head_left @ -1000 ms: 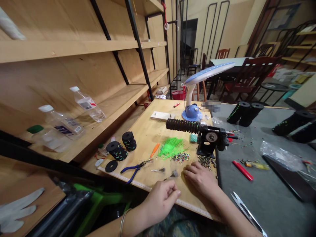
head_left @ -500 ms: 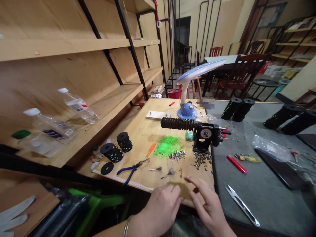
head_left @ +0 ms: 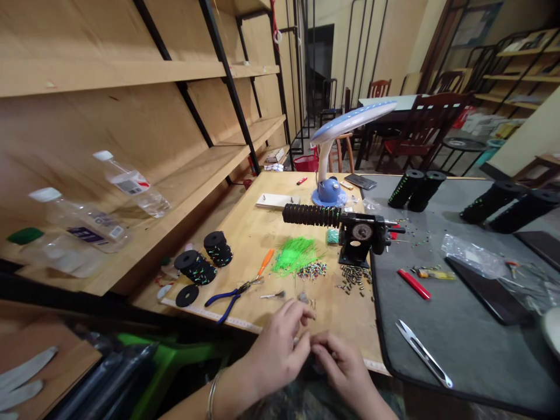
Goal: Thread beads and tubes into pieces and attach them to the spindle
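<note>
My left hand (head_left: 275, 350) and my right hand (head_left: 339, 364) meet at the near edge of the wooden board (head_left: 266, 233), fingertips pinched together on something too small to make out. Just beyond the fingers lie small metal pieces (head_left: 304, 298), a pile of tiny brass-coloured parts (head_left: 353, 277), coloured beads (head_left: 311, 270) and a bunch of bright green strands (head_left: 294, 255). Blue-handled pliers (head_left: 230, 298) lie to the left of my hands. A black winding machine (head_left: 361, 236) with a long ribbed black roller (head_left: 310, 214) stands behind the parts.
Black spools (head_left: 202, 259) sit at the board's left. A blue desk lamp (head_left: 336, 151) stands at the back. On the grey mat (head_left: 455, 326) lie thread snips (head_left: 423, 354), a red lighter (head_left: 413, 284), plastic bags (head_left: 475, 255) and black rolls (head_left: 415, 189). Water bottles (head_left: 131, 184) lie on the left shelf.
My right hand drew back from the brass parts toward the near edge and joined my left hand in a pinch. The view dipped and shifted slightly.
</note>
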`<act>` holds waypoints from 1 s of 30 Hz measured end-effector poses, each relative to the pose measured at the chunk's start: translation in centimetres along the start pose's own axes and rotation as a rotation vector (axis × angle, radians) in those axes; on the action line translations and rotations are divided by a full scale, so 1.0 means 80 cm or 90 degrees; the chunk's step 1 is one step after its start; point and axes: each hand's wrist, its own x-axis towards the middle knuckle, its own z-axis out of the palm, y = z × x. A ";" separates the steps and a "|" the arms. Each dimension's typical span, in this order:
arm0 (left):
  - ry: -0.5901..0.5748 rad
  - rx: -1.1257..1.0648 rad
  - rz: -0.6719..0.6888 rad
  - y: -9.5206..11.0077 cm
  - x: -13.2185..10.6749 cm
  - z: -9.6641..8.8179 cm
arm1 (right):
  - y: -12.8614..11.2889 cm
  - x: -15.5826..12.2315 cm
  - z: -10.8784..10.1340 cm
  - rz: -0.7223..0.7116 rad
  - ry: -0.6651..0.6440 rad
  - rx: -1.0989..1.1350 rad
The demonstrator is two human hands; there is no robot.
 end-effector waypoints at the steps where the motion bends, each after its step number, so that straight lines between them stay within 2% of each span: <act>1: 0.037 -0.050 -0.008 -0.001 0.006 -0.001 | 0.002 0.001 0.001 0.026 0.012 0.032; 3: 0.141 -0.169 -0.024 0.000 0.017 -0.004 | 0.004 0.004 0.003 0.100 0.059 0.150; 6: 0.326 -0.303 -0.018 0.004 0.028 -0.005 | 0.002 0.011 0.004 0.228 0.168 0.410; 8: 0.367 -0.335 -0.012 0.005 0.028 0.002 | 0.000 0.014 0.001 0.297 0.237 0.572; 9: 0.343 -0.346 -0.019 0.005 0.026 0.009 | -0.002 0.015 0.000 0.323 0.259 0.637; 10: 0.289 -0.355 -0.037 0.003 0.023 0.019 | -0.003 0.015 -0.002 0.341 0.272 0.688; 12: 0.119 -0.389 -0.095 -0.002 0.016 0.045 | -0.004 0.015 -0.005 0.352 0.281 0.753; 13: 0.054 -0.398 -0.114 -0.005 0.014 0.059 | -0.004 0.014 -0.005 0.349 0.279 0.771; 14: 0.027 -0.404 -0.128 -0.008 0.012 0.072 | -0.004 0.014 -0.005 0.343 0.278 0.782; 17: -0.005 -0.482 -0.175 -0.013 0.011 0.103 | -0.004 0.014 -0.002 0.334 0.283 0.779; 19: -0.017 -0.530 -0.196 -0.014 0.014 0.111 | -0.002 0.014 -0.001 0.341 0.298 0.764; 26: 0.007 -0.547 -0.194 -0.021 0.017 0.109 | 0.008 0.015 -0.002 0.369 0.318 0.771; 30: 0.044 -0.540 -0.210 -0.027 0.013 0.104 | 0.006 0.017 -0.005 0.386 0.374 0.778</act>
